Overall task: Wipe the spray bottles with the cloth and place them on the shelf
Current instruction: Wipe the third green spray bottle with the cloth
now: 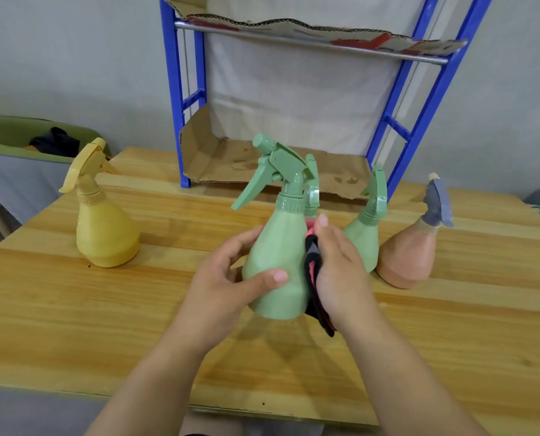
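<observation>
A green spray bottle (278, 247) is held above the wooden table (73, 309), its nozzle pointing left. My left hand (227, 284) grips its body from the left, thumb across the front. My right hand (337, 265) presses a black and red cloth (314, 278) against the bottle's right side. Behind it stand two more green bottles (364, 234), one mostly hidden. A yellow bottle (105, 221) stands at the left and a peach bottle with a grey sprayer (410, 250) at the right. The blue shelf (419, 121), lined with cardboard, stands at the back.
A green and grey bin (20, 165) with dark items in it sits left of the table. The shelf's lower cardboard tray (230, 162) rests on the table's far side. A grey wall lies behind.
</observation>
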Available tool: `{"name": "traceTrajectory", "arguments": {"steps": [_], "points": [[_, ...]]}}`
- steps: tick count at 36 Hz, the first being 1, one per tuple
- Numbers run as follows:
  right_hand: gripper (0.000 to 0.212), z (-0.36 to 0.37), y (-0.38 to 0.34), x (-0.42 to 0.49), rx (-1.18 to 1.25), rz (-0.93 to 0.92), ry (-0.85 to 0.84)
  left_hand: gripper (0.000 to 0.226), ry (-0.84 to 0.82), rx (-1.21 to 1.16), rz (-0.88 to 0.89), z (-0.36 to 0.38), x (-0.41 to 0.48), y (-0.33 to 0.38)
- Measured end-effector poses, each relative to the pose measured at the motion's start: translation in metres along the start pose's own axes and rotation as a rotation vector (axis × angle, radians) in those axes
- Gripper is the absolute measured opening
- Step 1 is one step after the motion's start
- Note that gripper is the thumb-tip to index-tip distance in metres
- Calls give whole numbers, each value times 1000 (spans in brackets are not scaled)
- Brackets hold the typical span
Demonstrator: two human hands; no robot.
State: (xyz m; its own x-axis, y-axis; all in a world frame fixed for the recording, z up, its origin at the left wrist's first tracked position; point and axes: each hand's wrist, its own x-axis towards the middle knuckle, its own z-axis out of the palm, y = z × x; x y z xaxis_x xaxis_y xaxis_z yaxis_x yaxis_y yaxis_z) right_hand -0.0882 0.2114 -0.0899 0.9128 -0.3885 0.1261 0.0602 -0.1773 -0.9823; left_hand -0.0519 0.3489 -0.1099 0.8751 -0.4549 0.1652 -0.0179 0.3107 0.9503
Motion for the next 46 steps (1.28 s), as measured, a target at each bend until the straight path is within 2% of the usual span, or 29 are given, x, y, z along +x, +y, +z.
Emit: {"name": "traceTrajectory", "arguments": {"steps": [2, 5, 7, 10, 14, 17, 20, 24, 28, 31, 34, 38, 40, 43, 46], "points": [[48, 1, 3, -4, -18, -20, 15, 56, 49, -21, -26, 4, 1, 0], [57, 4, 9, -12, 26, -137, -120, 47, 135, 12, -34, 3, 4, -3], [54, 4, 11, -14, -36, -246, -179, 46, 154, 8, -55, 2, 5, -2], [50, 2, 12, -11, -88, -338, -149, 47, 121, 8, -61, 1, 6, 1], [44, -7, 7, -5, 118, -184, -147, 39, 13, -35, -38, 1, 5, 4], [47, -11, 2, -3, 156, -110, -106, 57, -45, 5, -25, 2, 5, 2], [45, -9, 4, -3, 114, -138, -61, 77, -59, 135, 9, 1, 7, -1], [48, -9, 10, -1, 93, -147, -50, 81, -33, 62, -27, 1, 8, -4], [65, -9, 11, -3, 58, -247, -58, 68, 3, -42, -62, 0, 8, -4], [65, -11, 7, -5, 56, -398, -72, 57, -58, -98, -70, 0, 7, 2], [62, -12, 2, -4, 105, -474, -57, 60, -112, -80, -58, 2, 7, 5], [44, -12, 2, -4, 210, -429, -54, 78, -99, 137, 23, 6, 12, 5], [44, -13, 3, -4, 201, -407, -38, 82, -86, 156, 36, 7, 12, 3], [49, -16, 1, -4, 180, -376, -39, 87, -56, 31, 26, 8, 10, 0], [41, -21, -6, -4, 291, -320, -76, 74, -25, -109, 12, 11, 7, 1]]}}
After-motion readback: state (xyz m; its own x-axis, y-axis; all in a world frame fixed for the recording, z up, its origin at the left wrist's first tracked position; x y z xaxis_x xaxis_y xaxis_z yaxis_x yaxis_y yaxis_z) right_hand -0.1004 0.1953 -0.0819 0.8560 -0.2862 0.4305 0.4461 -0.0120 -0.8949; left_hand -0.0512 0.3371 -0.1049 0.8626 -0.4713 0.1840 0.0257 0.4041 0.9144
